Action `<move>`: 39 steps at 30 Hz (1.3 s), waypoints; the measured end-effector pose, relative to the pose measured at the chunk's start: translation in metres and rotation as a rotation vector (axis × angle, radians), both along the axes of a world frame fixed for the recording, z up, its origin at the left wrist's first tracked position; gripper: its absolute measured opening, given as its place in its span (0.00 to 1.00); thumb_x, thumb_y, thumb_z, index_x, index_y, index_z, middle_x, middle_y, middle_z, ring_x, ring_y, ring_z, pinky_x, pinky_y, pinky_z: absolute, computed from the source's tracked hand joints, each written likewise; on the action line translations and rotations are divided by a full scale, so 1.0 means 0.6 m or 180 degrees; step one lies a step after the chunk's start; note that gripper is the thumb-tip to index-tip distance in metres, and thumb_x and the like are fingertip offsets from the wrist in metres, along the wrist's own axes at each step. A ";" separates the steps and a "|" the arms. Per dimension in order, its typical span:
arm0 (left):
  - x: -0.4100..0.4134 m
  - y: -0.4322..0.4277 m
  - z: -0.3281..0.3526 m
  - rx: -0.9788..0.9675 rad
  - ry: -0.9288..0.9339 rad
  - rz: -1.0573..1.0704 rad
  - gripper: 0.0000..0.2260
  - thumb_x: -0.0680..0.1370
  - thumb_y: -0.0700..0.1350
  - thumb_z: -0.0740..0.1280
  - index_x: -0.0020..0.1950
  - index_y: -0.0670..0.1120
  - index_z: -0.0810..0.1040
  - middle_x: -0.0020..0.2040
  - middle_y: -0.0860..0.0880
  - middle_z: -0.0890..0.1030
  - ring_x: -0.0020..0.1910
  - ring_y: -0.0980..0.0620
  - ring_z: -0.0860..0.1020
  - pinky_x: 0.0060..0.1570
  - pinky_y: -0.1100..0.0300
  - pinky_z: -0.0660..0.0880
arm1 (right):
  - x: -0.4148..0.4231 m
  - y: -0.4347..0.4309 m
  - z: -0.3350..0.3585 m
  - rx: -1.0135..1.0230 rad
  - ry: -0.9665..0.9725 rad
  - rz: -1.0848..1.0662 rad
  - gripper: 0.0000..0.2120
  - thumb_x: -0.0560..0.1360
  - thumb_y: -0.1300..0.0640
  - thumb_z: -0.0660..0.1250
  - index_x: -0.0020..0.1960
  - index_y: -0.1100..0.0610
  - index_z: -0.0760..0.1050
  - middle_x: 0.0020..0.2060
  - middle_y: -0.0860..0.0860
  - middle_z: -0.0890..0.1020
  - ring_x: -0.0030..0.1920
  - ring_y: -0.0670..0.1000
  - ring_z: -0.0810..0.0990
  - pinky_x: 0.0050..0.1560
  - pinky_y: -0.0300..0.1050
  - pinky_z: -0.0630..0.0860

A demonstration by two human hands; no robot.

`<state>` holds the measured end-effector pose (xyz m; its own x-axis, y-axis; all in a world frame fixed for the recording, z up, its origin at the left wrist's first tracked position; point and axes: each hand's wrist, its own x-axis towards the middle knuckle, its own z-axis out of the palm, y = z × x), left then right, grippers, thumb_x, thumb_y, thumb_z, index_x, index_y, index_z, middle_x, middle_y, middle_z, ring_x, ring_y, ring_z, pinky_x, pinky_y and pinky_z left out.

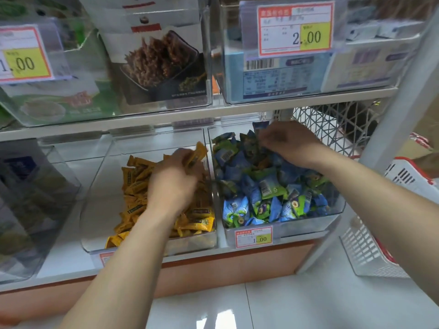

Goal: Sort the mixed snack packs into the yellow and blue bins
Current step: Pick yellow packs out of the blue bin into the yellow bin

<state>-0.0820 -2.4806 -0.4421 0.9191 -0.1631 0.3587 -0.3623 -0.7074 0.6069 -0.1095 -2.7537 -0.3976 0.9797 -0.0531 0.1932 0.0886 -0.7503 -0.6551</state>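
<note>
Head view: your left hand point(175, 179) gripped a yellow pack point(198, 151), tilted up-right, over the yellow bin point(102, 191) by its right wall. Your right hand point(288, 143) curled among blue packs point(268, 188) deep in the blue bin point(297, 227); its grip was too blurred to tell. The bins stood side by side on a white shelf point(66, 262).

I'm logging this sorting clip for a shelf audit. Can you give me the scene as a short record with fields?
setting: shop shelf, two clear bins side by side
left bin: yellow packs
right bin: blue and green packs; price tag on front
left hand: holds yellow pack over left bin
right hand: pinches blue pack at right bin's back
</note>
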 end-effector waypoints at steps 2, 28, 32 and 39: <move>0.006 0.014 -0.004 0.0268 0.0091 0.0093 0.17 0.78 0.53 0.68 0.65 0.49 0.77 0.57 0.46 0.82 0.54 0.43 0.80 0.50 0.54 0.76 | 0.022 -0.010 -0.011 -0.0528 0.0406 0.0326 0.05 0.80 0.50 0.67 0.51 0.39 0.77 0.49 0.37 0.78 0.52 0.43 0.76 0.52 0.38 0.69; -0.040 -0.035 -0.004 -0.0345 0.0610 -0.1087 0.17 0.69 0.65 0.66 0.49 0.83 0.61 0.47 0.84 0.69 0.47 0.80 0.70 0.36 0.79 0.70 | 0.088 -0.012 -0.063 -0.0951 0.1309 0.0848 0.07 0.75 0.47 0.72 0.45 0.50 0.80 0.38 0.51 0.82 0.38 0.52 0.79 0.41 0.45 0.71; -0.038 -0.031 -0.006 -0.0408 0.0564 -0.1142 0.22 0.72 0.59 0.70 0.47 0.84 0.61 0.45 0.85 0.69 0.45 0.82 0.69 0.39 0.82 0.66 | 0.085 -0.013 -0.044 -0.0383 0.0847 0.0612 0.07 0.76 0.47 0.71 0.50 0.48 0.83 0.43 0.55 0.85 0.45 0.57 0.83 0.46 0.50 0.77; -0.030 -0.029 -0.014 -0.0365 0.0231 -0.0759 0.10 0.75 0.55 0.71 0.46 0.68 0.71 0.36 0.71 0.74 0.42 0.82 0.68 0.37 0.80 0.67 | 0.061 0.011 -0.009 0.0250 0.0361 0.0267 0.12 0.76 0.43 0.71 0.48 0.51 0.83 0.42 0.48 0.86 0.41 0.43 0.83 0.42 0.36 0.74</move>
<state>-0.1002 -2.4983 -0.4506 0.8836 -0.3401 0.3218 -0.4630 -0.5326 0.7085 -0.0731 -2.7474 -0.4027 0.9966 0.0193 0.0795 0.0709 -0.6894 -0.7209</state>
